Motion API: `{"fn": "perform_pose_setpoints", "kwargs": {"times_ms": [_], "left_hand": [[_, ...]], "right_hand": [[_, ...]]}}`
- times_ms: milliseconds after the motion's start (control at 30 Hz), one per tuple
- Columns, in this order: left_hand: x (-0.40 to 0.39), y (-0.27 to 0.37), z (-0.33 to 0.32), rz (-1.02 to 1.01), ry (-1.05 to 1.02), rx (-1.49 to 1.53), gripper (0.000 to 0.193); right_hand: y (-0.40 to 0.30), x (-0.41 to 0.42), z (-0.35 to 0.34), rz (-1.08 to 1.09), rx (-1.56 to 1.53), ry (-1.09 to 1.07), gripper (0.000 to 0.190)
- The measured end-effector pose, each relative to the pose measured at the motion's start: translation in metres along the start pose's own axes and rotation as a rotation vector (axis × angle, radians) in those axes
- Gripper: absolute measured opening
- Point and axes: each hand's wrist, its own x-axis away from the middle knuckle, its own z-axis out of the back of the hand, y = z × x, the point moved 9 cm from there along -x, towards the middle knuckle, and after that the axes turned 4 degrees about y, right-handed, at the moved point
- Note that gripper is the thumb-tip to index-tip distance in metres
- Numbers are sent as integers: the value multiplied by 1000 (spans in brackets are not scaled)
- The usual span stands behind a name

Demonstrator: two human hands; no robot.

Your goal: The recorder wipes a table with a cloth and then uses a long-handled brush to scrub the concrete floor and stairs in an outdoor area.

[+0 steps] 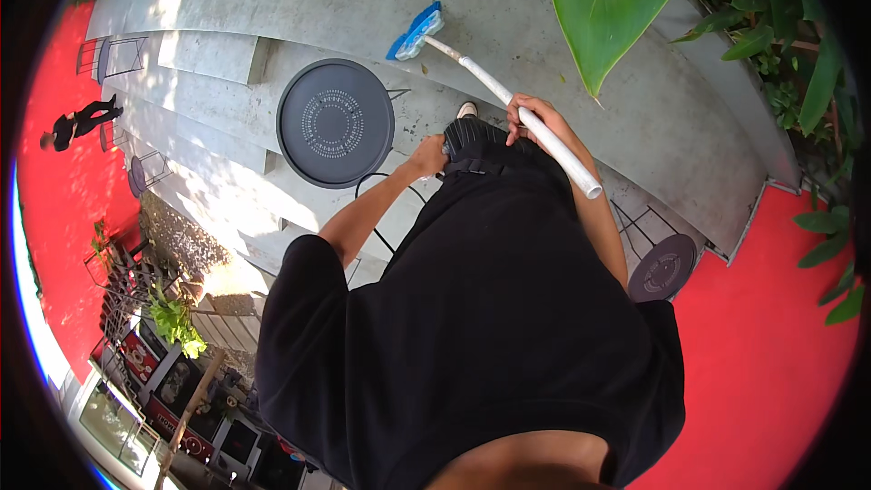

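My right hand is closed around the white pole of a broom or brush with a blue head. The head lies out at the pole's far end, over the grey concrete, and the pole's open end points back beside my torso. My left hand is at my waist, by the striped dark cloth; something pale and small shows under its fingers, too hidden to name. A round dark tray-like table with a ring pattern of holes stands left of that hand.
A big green leaf hangs at the upper right. Concrete steps lie at the left. A smaller round table stands at the right, beside red ground. A person in dark clothes is far off at the left.
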Motion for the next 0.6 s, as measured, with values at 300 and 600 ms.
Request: {"fn": "perform_pose_setpoints", "kwargs": {"times_ms": [300, 600], "left_hand": [[50, -4, -5, 295, -77, 1688, 52], [20, 1, -34, 174, 151, 1424, 39]], "right_hand": [[-15, 0, -13, -28, 73, 41, 26], [-16, 1, -6, -32, 150, 52, 24]]}}
